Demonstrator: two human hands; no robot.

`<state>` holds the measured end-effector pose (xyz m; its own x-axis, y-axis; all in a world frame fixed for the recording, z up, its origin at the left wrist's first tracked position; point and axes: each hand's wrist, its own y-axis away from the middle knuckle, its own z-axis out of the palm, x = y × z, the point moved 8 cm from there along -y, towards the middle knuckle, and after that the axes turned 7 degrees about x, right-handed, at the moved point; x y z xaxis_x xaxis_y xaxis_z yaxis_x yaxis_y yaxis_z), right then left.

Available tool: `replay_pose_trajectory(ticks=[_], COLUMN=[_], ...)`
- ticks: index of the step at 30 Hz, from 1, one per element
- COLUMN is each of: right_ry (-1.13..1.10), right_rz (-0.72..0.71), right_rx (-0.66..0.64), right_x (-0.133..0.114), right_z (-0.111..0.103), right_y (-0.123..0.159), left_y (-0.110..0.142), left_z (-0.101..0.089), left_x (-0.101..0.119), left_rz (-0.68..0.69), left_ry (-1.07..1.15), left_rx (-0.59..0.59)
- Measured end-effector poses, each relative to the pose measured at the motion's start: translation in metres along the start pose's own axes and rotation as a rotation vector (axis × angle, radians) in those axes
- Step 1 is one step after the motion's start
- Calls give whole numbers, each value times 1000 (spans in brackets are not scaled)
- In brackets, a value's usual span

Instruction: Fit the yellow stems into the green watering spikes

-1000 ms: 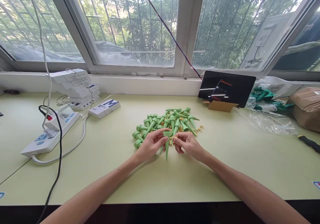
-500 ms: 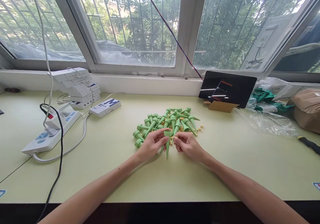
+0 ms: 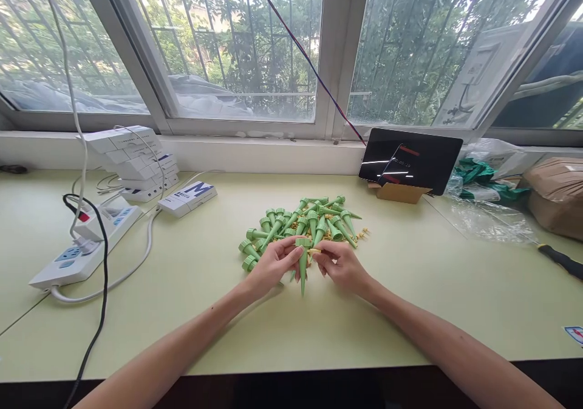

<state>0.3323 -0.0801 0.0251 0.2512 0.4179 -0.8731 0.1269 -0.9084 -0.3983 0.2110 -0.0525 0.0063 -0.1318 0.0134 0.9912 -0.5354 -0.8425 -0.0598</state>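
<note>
So, from the head view: the left hand [image 3: 273,266] has a green spike [image 3: 303,270] gripped up by its cap, thumb in front, tip pointing down. The right hand [image 3: 342,266] is pinching a tiny yellow bit [image 3: 314,251] right beside the spike, just below the cap. Can't tell if the two actually touch. All of this sits mid-table, at the near edge of the pile [image 3: 320,231].

My read is that the step in hand is lining the bit up with the spike's side. The next move probably calls for a steady left hold and a gentle, precise fingertip push.

Materials-wise, the spikes look like hard, matte plastic: long tapering cones with chunky ribbed caps. The loose yellow bits [image 3: 363,234] look like plastic too, small and spindly, though too small to make out properly. The table [image 3: 273,339] is smooth, pale yellow-green, with a soft sheen.
</note>
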Motion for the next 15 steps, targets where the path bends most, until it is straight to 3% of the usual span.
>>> replay_pose_trajectory(ticks=[6, 15], right_ry=[-36, -336], right_rz=[61, 257], right_rx=[-13, -132], right_x=[7, 14], right_z=[2, 12], right_y=[0, 1], left_y=[-1, 3], left_z=[-4, -5], left_x=[0, 8], left_rz=[25, 159], left_ry=[-65, -258], left_rx=[39, 75])
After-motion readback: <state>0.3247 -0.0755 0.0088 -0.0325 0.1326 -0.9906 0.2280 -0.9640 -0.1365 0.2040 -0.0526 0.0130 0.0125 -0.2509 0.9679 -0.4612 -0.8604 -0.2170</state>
